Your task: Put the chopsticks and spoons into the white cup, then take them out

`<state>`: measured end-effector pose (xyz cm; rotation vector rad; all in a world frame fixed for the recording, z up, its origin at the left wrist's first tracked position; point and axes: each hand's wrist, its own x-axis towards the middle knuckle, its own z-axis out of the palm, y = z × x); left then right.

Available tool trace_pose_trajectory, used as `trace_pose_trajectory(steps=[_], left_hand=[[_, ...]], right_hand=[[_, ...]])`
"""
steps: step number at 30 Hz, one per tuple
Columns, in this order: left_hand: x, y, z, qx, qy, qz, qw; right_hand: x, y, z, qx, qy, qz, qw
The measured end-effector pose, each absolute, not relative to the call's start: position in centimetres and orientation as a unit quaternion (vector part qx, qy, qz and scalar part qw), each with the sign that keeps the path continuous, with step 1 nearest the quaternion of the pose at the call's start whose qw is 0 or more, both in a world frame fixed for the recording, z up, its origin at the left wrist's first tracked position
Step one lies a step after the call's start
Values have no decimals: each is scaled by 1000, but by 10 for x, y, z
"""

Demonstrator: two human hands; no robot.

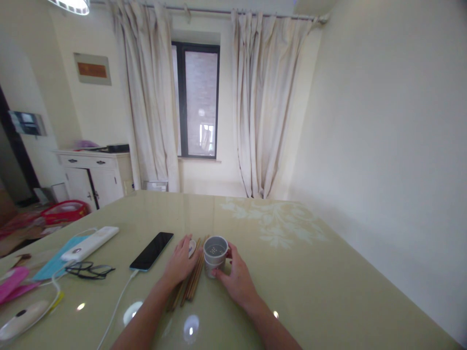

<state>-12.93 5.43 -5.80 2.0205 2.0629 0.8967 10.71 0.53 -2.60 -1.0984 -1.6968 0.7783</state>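
A small grey cup-like holder with holes in its bottom stands upright on the glossy table. My right hand is wrapped round its right side and base. Just left of it lies a bundle of several brown wooden chopsticks, pointing away from me. My left hand rests flat on the near part of the chopsticks, fingers stretched out, with a small white object under its fingertips.
A black phone on a white cable lies left of my hands. Farther left are black glasses, a white remote, a blue face mask and pink items. A wall runs along the table's right side.
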Motion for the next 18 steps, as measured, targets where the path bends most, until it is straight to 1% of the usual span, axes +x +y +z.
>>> trace_pose_trajectory(steps=[4, 11, 18], left_hand=[[-129, 57, -61, 681, 662, 300, 82], [-132, 61, -58, 674, 632, 351, 155], [-125, 61, -60, 663, 597, 407, 198]], right_hand=[[106, 5, -26, -445, -692, 311, 475], [106, 3, -25, -439, -690, 306, 487], [105, 2, -27, -445, -685, 312, 484]])
